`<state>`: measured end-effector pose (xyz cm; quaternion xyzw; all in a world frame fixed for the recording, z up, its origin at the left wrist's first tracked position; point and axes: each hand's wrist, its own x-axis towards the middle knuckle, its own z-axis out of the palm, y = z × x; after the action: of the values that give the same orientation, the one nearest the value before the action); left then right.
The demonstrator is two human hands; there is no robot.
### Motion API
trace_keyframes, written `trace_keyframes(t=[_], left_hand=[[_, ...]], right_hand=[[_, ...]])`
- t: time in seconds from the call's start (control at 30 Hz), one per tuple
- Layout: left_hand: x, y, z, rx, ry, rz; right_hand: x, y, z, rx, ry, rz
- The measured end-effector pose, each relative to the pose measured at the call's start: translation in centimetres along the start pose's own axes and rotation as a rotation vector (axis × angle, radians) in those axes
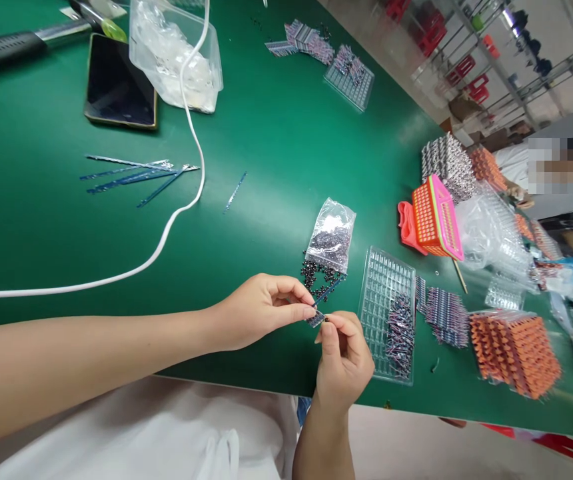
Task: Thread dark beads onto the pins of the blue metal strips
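Observation:
My left hand [266, 310] pinches a thin blue strip [327, 291] between thumb and fingers, with a small dark flat piece at its lower end. Close against it, the thumb and fingers of my right hand [344, 363] are pressed together at that end. Something tiny and dark shows at the right fingertips, too small to name. Just beyond the hands lie loose dark beads [316, 273], beside a clear plastic bag [331, 233] of similar beads. To the right is a clear compartment tray [377, 313] with a heap of thin pink-and-blue pieces [400, 337].
More blue strips [136, 175] lie at left near a white cable [164, 233], a phone [121, 83], a hammer [31, 47] and a plastic tub [211, 80]. At right are an orange basket [429, 217] and stacked orange pieces [514, 350]. Another person [516, 163] is beyond.

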<state>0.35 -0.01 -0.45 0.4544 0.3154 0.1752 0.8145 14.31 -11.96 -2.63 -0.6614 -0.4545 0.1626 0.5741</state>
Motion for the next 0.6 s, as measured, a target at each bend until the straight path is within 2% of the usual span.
trace_keyframes(t=[0.6], left_hand=[[-0.17,0.39,-0.05,0.095,0.001,0.057]], right_hand=[[0.07,0.05,0.08,-0.069,0.014,-0.004]])
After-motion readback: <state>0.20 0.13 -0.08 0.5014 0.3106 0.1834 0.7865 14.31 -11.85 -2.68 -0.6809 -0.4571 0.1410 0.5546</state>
